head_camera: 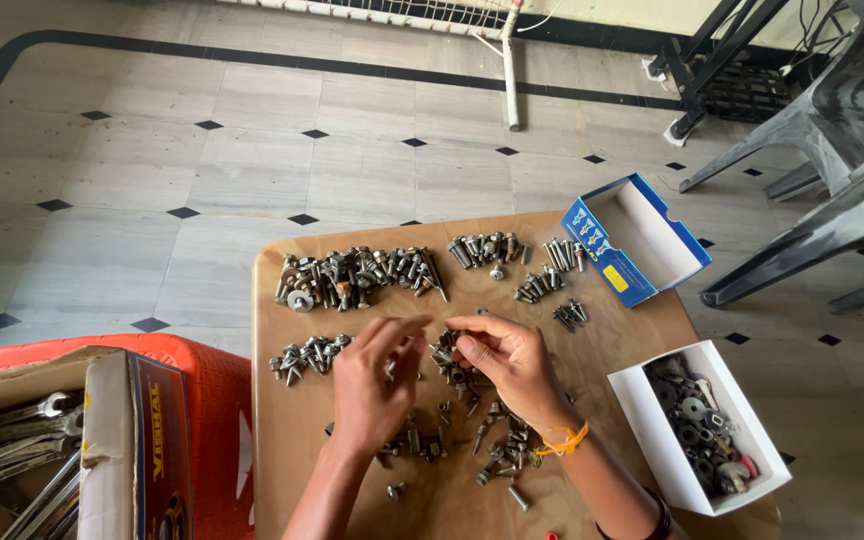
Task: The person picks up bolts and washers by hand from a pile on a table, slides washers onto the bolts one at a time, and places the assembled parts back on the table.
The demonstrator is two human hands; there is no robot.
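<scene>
A tiled floor (pixel 252 150) with small black diamonds is seen around a wooden counter (pixel 282 420), on which bolts and nuts are laid out in separate heaps. The left hand (pixel 372 385) and right hand (pixel 507 360) are held over the loose middle pile (pixel 457 400); the fingers (pixel 472 340) of each are curled and pinched together, apparently on small fasteners, though what is held cannot be told. Sorted groups (pixel 352 275) lie along the far edge, an open blue box (pixel 632 240) and a white box (pixel 697 425) of washers at the right. Sorting seems well under way; a picked piece must next be matched to its heap.
</scene>
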